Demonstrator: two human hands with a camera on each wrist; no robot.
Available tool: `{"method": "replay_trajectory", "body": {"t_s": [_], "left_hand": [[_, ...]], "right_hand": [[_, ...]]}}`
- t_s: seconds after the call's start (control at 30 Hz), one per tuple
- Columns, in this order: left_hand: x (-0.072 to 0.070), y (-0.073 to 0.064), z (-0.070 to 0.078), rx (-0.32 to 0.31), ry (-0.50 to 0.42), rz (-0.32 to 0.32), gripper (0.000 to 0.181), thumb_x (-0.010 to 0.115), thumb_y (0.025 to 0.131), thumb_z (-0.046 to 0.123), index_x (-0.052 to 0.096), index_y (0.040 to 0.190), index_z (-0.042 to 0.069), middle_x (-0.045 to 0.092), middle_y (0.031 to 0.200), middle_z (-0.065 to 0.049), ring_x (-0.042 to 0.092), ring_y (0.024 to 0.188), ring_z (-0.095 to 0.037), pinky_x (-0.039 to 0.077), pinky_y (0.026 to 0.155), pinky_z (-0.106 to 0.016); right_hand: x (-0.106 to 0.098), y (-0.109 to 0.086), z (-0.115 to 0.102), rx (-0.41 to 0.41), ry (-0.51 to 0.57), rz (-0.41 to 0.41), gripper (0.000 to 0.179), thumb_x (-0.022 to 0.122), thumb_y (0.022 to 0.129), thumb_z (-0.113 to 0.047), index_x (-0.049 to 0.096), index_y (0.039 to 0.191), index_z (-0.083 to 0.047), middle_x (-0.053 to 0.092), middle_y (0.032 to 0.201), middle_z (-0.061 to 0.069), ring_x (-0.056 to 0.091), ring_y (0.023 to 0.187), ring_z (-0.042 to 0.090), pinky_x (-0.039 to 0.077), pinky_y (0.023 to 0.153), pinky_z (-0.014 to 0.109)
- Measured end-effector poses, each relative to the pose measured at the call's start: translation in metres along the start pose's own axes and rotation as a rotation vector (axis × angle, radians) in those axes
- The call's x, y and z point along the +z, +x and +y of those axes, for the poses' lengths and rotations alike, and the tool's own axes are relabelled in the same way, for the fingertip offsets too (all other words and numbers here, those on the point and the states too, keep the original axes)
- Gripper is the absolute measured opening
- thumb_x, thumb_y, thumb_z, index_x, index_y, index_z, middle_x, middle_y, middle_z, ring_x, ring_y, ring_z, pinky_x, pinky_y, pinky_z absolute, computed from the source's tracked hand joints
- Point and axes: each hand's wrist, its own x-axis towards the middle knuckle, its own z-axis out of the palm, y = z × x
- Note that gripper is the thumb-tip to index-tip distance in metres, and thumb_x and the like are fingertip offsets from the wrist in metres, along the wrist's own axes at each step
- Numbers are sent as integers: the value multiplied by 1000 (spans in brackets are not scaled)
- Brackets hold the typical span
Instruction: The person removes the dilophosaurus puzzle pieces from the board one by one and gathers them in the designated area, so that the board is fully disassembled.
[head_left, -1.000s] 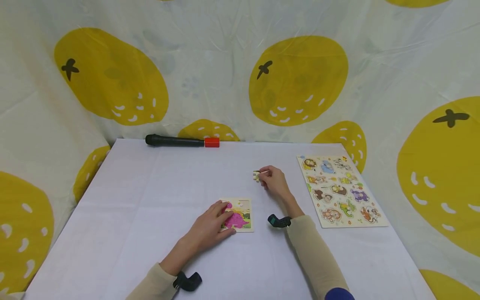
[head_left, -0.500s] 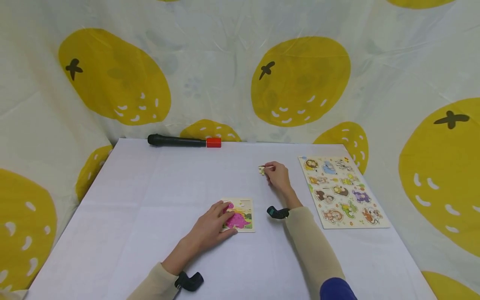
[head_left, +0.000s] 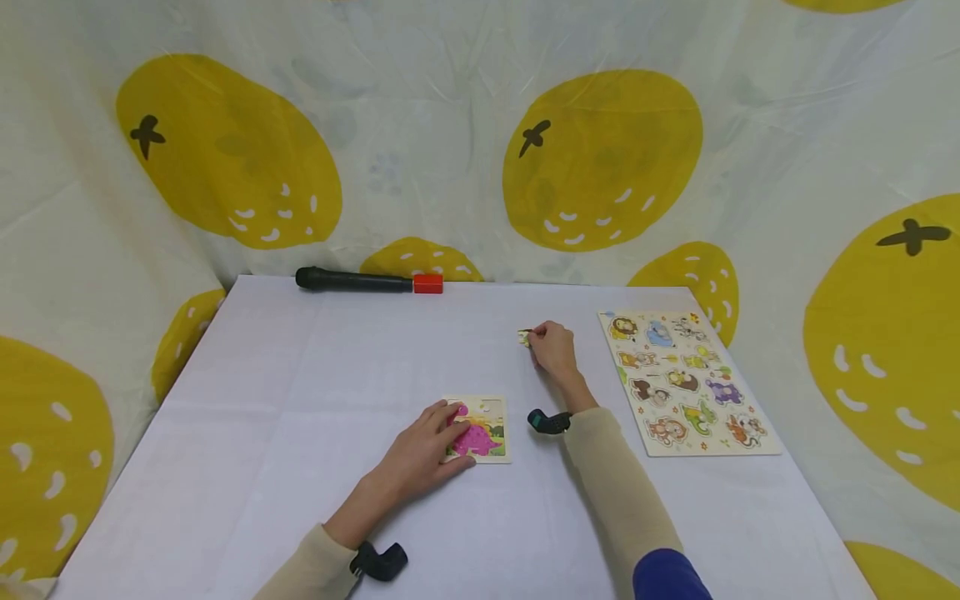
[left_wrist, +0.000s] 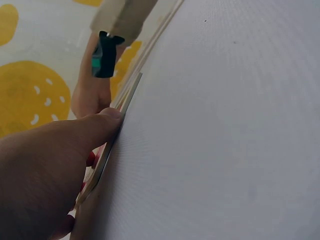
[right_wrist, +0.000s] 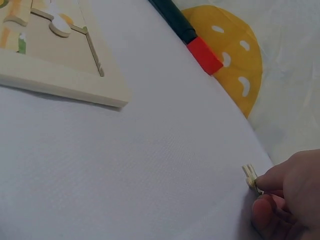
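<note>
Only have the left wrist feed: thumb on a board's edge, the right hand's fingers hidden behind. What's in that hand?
Observer: The right hand pinches a small piece, clear of the board; the right wrist view shows it.

Operator: Ok. Board all filled?

Observer: No. The right wrist view shows a bare recess in it, near one corner.
</note>
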Motion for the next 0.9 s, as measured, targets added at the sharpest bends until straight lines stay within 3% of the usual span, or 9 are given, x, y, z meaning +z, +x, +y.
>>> {"method": "replay_trajectory", "body": {"t_s": [0.23, 0.47, 0.67, 0.9], "left_hand": [[0, 0, 0, 7, 6, 11, 61, 64, 91, 57, 61, 137, 17, 47, 153, -6, 40, 146, -29, 44, 113, -43], [0, -1, 1, -7, -18, -10, 61, 64, 91, 56, 61, 138, 17, 45, 154, -6, 38, 147, -29, 43, 114, -44], [0, -3, 3, -24, -12, -4, 60, 65, 91, 55, 62, 137, 17, 46, 154, -6, 39, 147, -29, 44, 113, -44], [-1, -3, 7, -20, -11, 21, 58, 67, 91, 53, 63, 135, 16, 49, 151, -7, 42, 144, -28, 44, 113, -43]], "right_hand": [[0, 0, 1, -26, -11, 26, 21, 60, 97, -16, 68, 102, 2, 63, 65, 8, 52, 43, 11, 42, 45, 22], [2, -10, -1, -43, -6, 72, 28, 57, 98, -22, 68, 108, 1, 70, 89, 15, 60, 58, 16, 46, 58, 24], [0, -21, -9, -77, -35, 46, 29, 60, 98, -24, 67, 111, 0, 66, 96, 15, 56, 84, 24, 46, 70, 30], [-3, -40, -17, -138, -65, 3, 33, 65, 96, -26, 66, 115, 0, 67, 95, 13, 59, 84, 24, 48, 73, 31]]}}
